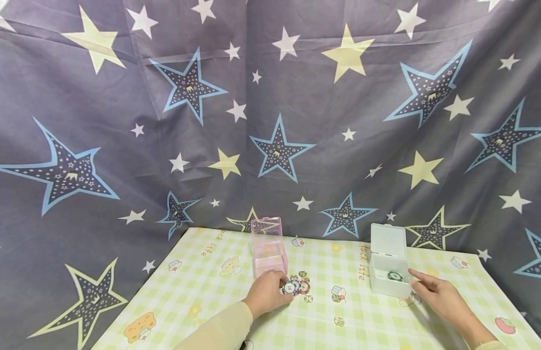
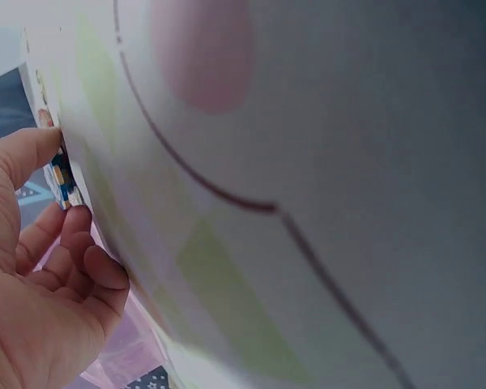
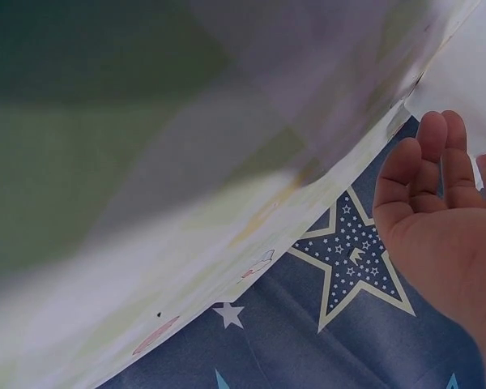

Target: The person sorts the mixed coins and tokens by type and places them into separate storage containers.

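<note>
My left hand [image 1: 268, 290] is low over the cloth beside a cluster of poker chips [image 1: 290, 287]. In the left wrist view its thumb and fingertips pinch chips [image 2: 61, 174] seen edge-on. A pink clear box [image 1: 270, 262] with a raised lid stands just behind this hand. My right hand [image 1: 441, 296] is at the right side of a white box [image 1: 390, 287], fingers loosely extended and holding nothing. The white box has its lid up, and a dark green chip [image 1: 395, 276] lies inside.
Shiny yellowish round pieces [image 1: 308, 299] lie around the chips, with another round piece [image 1: 338, 321] nearer the front. A green checked cloth [image 1: 165, 311] covers the table. Behind it hangs a dark star-patterned curtain [image 1: 318, 184].
</note>
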